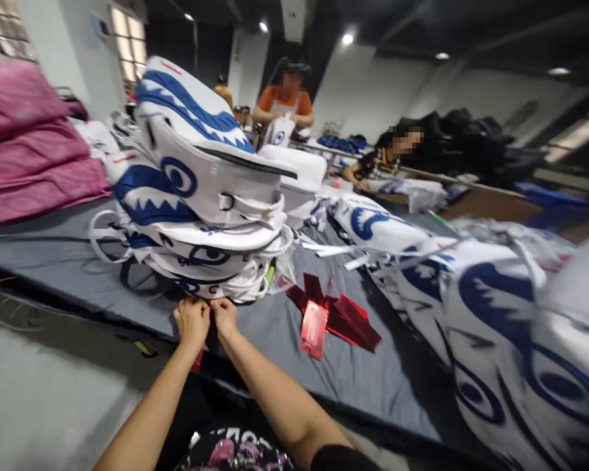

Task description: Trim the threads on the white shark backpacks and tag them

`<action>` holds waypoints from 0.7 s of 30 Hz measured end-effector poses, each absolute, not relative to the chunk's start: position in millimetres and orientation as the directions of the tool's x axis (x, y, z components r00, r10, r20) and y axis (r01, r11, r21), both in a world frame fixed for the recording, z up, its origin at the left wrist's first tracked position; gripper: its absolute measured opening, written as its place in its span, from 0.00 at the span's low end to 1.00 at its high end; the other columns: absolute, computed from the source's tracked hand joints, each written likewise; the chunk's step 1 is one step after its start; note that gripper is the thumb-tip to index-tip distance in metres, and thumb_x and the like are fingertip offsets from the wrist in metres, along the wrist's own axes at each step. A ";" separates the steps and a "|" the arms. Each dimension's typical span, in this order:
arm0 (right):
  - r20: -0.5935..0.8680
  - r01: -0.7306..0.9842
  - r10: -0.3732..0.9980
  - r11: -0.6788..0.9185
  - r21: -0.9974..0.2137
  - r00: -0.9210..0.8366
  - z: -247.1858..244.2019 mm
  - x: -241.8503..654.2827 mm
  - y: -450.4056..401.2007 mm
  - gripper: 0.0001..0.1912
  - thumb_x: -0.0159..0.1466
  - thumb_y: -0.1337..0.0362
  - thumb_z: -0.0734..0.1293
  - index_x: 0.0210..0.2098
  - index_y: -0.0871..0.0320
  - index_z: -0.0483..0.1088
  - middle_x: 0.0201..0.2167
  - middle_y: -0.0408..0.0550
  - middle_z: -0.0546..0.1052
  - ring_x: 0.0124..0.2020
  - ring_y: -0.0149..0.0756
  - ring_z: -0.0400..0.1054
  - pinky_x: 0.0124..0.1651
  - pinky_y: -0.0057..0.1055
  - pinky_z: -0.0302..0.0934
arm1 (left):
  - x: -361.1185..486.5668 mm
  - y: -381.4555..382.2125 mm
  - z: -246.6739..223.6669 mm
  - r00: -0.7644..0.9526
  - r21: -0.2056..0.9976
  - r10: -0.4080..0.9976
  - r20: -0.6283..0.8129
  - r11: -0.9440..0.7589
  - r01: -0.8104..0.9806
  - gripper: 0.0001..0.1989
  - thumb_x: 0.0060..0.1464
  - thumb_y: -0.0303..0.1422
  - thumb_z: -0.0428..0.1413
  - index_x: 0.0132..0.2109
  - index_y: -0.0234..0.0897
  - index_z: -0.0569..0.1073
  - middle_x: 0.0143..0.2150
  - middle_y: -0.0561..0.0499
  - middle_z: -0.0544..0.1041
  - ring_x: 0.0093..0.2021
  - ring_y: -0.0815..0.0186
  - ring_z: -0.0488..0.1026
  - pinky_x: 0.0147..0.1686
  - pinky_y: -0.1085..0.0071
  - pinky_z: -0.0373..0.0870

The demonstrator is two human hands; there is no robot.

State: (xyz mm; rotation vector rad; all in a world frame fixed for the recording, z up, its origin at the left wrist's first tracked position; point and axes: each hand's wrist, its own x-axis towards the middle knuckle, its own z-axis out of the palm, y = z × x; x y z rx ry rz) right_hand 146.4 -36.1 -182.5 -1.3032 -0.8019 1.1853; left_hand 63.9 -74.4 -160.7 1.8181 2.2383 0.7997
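Note:
My left hand (193,322) and my right hand (224,316) are close together at the table's front edge, just below a stack of white bags with blue shark-like prints (206,190). The fingers of both hands are pinched; what they hold is too small to make out. A piece of red material (197,360) hangs below my left hand, partly hidden by the forearm. To the right of my hands, shiny red tags (314,329) lie in a loose pile on the grey cloth (269,347).
More white-and-blue bags (491,327) fill the table's right side, blurred. Folded pink bags (34,144) are stacked at the far left. Across the table, a person in orange (285,104) handles a white bag, and another person (380,160) leans over a work surface.

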 end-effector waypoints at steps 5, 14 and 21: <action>-0.225 -0.253 0.936 -0.157 -0.955 0.270 -176.6 142.7 -32.5 0.11 0.46 0.60 0.72 0.16 0.58 0.66 0.14 0.36 0.67 0.20 0.26 0.57 0.27 0.25 0.56 | 61.5 -69.2 -164.3 -0.216 0.478 0.951 0.220 0.088 0.874 0.11 0.61 0.32 0.53 0.43 0.40 0.80 0.52 0.44 0.74 0.56 0.49 0.64 0.52 0.56 0.58; -0.320 -0.267 0.935 -0.273 -0.924 0.150 -172.9 148.7 -33.2 0.13 0.58 0.65 0.72 0.22 0.60 0.67 0.17 0.34 0.67 0.20 0.24 0.59 0.29 0.24 0.58 | 64.3 -67.8 -157.9 -0.248 0.491 0.947 0.203 0.121 0.863 0.09 0.59 0.32 0.54 0.40 0.41 0.80 0.47 0.45 0.77 0.52 0.53 0.68 0.51 0.58 0.61; -0.382 -0.262 0.921 -0.351 -0.899 0.077 -171.5 152.0 -34.6 0.14 0.64 0.62 0.70 0.25 0.62 0.67 0.20 0.35 0.68 0.20 0.23 0.60 0.26 0.22 0.58 | 63.7 -69.4 -156.4 -0.228 0.510 0.953 0.200 0.097 0.855 0.09 0.59 0.31 0.54 0.42 0.42 0.80 0.48 0.46 0.77 0.50 0.55 0.69 0.47 0.63 0.64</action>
